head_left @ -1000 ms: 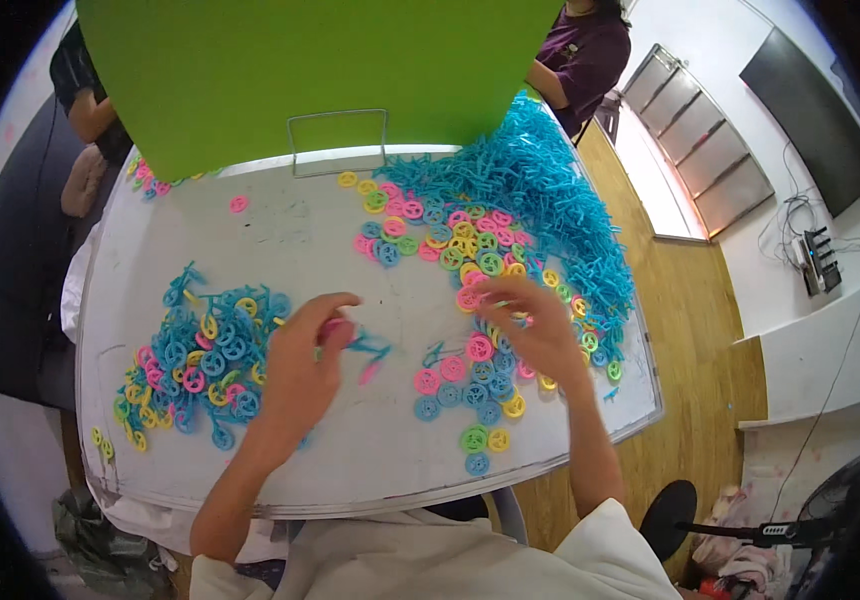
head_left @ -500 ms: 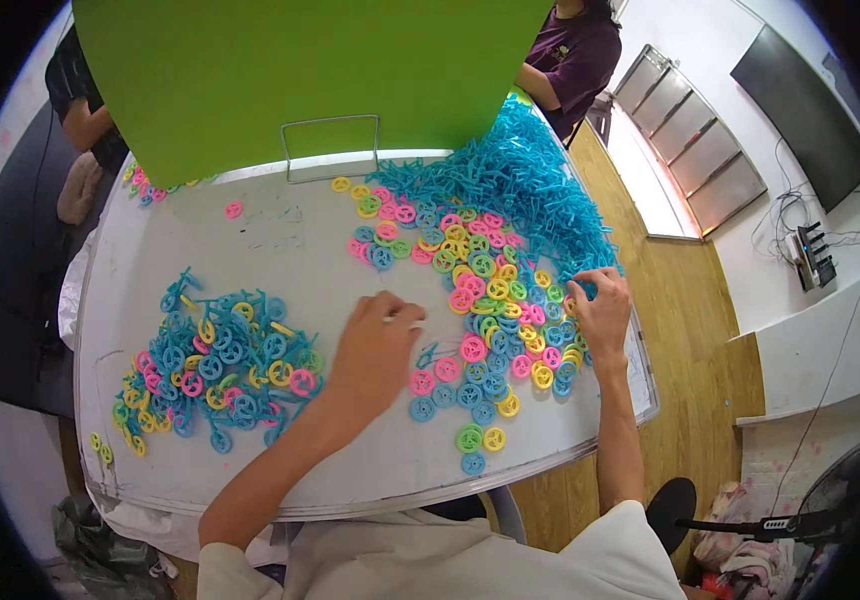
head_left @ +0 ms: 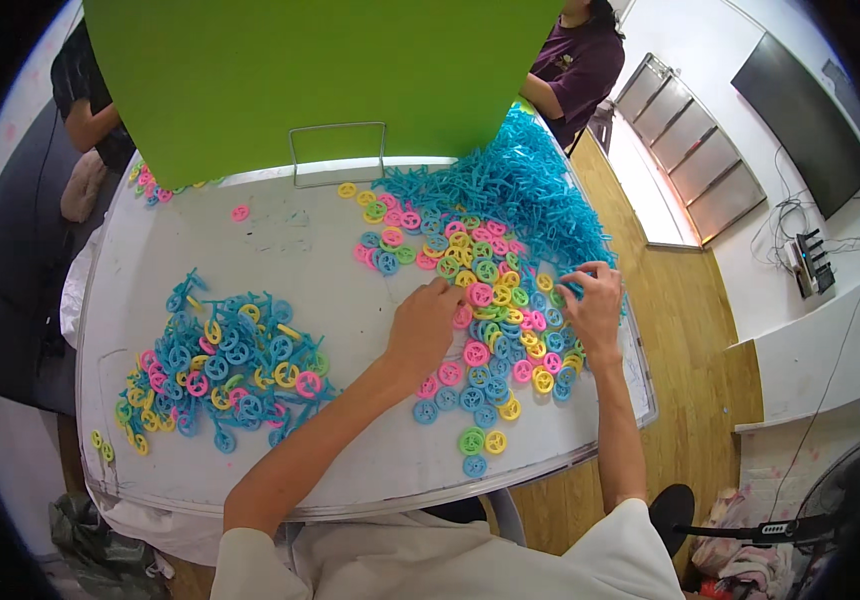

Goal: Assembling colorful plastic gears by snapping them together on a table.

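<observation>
Over the left edge of a spread of small plastic wheels (head_left: 499, 367), my left hand (head_left: 420, 332) is closed, its fingertips at a pink wheel (head_left: 479, 294) that looks pinched at the rim. My right hand (head_left: 595, 303) is closed at the right side of the spread, where it meets a heap of blue plastic sticks (head_left: 520, 185). Thumb and forefinger come together around a bit of blue, seemingly one stick. The wheels are pink, yellow, green and blue. Left of my left forearm lies a pile of blue sticks with wheels fitted on them (head_left: 220, 365).
A green board (head_left: 320, 80) with a wire stand (head_left: 338, 155) rises at the far side of the white table (head_left: 340, 290). Two people sit beyond it, at left and right. A lone pink wheel (head_left: 241, 213) lies near the board. A black fan (head_left: 815, 520) stands at lower right.
My left hand has moved right and away from me, from bare table to the wheels. My right hand has shifted slightly left. The view has turned a little.
</observation>
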`<control>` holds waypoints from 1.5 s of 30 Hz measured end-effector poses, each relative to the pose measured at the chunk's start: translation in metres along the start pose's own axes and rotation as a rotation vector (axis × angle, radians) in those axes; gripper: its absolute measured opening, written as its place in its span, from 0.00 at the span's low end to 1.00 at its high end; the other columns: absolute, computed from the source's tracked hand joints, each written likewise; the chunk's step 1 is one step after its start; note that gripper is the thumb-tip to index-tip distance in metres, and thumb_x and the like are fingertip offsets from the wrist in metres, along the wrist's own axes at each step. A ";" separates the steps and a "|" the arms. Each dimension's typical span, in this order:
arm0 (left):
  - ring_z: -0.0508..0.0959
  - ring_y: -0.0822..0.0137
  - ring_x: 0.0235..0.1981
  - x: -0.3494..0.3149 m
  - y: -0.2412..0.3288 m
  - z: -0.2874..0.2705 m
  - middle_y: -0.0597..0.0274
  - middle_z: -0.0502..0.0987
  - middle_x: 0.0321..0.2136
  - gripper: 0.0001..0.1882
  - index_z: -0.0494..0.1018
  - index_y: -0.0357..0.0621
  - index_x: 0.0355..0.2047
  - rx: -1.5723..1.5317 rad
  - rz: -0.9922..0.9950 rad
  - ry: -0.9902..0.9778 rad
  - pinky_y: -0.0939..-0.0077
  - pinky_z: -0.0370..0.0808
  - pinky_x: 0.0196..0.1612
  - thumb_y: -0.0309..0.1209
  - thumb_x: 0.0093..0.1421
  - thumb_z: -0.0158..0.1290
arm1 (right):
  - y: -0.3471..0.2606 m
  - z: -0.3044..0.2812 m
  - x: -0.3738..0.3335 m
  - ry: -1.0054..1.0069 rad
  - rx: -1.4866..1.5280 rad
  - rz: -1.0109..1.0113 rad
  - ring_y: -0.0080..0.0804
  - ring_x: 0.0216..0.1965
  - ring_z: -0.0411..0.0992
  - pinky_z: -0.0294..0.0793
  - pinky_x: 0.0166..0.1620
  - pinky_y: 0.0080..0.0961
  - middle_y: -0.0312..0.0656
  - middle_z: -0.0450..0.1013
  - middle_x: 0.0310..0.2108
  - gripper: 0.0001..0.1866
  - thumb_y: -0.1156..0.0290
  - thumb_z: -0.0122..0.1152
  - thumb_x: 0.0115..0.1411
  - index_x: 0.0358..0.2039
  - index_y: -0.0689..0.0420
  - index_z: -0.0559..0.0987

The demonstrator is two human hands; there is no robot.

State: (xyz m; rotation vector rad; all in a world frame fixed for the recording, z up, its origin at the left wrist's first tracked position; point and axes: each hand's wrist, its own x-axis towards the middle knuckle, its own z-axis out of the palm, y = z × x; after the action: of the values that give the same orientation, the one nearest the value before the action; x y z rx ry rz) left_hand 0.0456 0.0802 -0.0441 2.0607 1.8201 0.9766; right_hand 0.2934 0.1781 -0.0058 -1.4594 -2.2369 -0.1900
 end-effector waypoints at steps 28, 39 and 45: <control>0.76 0.72 0.41 -0.052 0.005 -0.086 0.63 0.75 0.38 0.12 0.70 0.39 0.41 -1.345 -0.643 0.007 0.77 0.77 0.42 0.36 0.66 0.50 | -0.167 -0.005 -0.017 -0.371 1.524 0.215 0.20 0.38 0.74 0.75 0.43 0.18 0.37 0.75 0.39 0.14 0.79 0.57 0.60 0.47 0.63 0.75; 0.77 0.73 0.33 -0.054 -0.015 -0.072 0.61 0.76 0.29 0.03 0.70 0.36 0.35 -0.951 -0.453 0.214 0.77 0.77 0.39 0.20 0.61 0.51 | -0.166 0.009 -0.025 -0.529 1.253 0.152 0.26 0.35 0.77 0.79 0.40 0.21 0.43 0.76 0.33 0.08 0.84 0.57 0.56 0.37 0.65 0.76; 0.77 0.73 0.29 -0.052 -0.013 -0.066 0.60 0.78 0.26 0.02 0.72 0.35 0.34 -0.945 -0.394 0.218 0.81 0.75 0.34 0.19 0.60 0.51 | -0.162 0.012 -0.028 -0.537 1.447 0.201 0.28 0.34 0.78 0.81 0.41 0.25 0.43 0.75 0.34 0.03 0.81 0.55 0.60 0.36 0.64 0.74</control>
State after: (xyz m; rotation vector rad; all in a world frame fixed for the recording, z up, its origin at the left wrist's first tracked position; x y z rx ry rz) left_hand -0.0052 0.0169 -0.0184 1.0226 1.3351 1.5594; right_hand 0.1544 0.0902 -0.0071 -0.8364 -1.6610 1.6579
